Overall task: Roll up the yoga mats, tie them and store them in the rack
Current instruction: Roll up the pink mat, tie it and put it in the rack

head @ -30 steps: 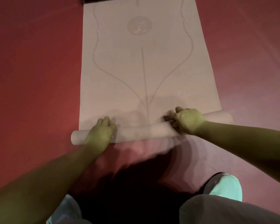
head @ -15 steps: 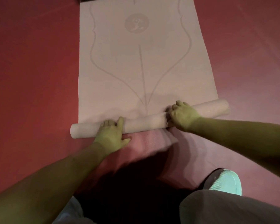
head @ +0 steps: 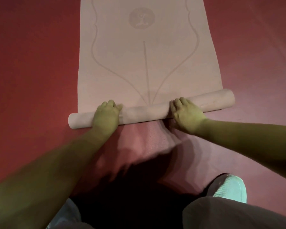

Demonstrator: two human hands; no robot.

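Both hands work the rolled part [head: 144, 111] of the yoga mat [head: 147, 60]. Left hand [head: 106, 117] sits on the roll near its left end, fingers curved over the top and gripping it. Right hand [head: 186, 115] sits right of centre and lies flatter, fingers extended across the roll, pressing without closing round it.

Position: the roll lies across the near end of the mat on the red floor [head: 31, 63]. The unrolled length extends flat, away from the person.

Fault risks:
- Skew. The roll is not square to the mat: its right end lies farther from the person than its left end, and both ends project past the side edges of the flat part. Continued rolling on this line probably produces a telescoped, cone-shaped bundle.
- Slack. The hands differ in hold, so uneven pressure could leave loose turns, and a tie would then sit poorly.
- Spring-back. Lifting either hand could let the outer turn unwind.

Count:
- Yoga mat: one, partly rolled.
- Hands: two, both on the roll.
- Round emblem [head: 141, 18] on the mat: one.
- Shoe [head: 229, 187]: one, at lower right.
- Tie: none in view.
- Rack: none in view.
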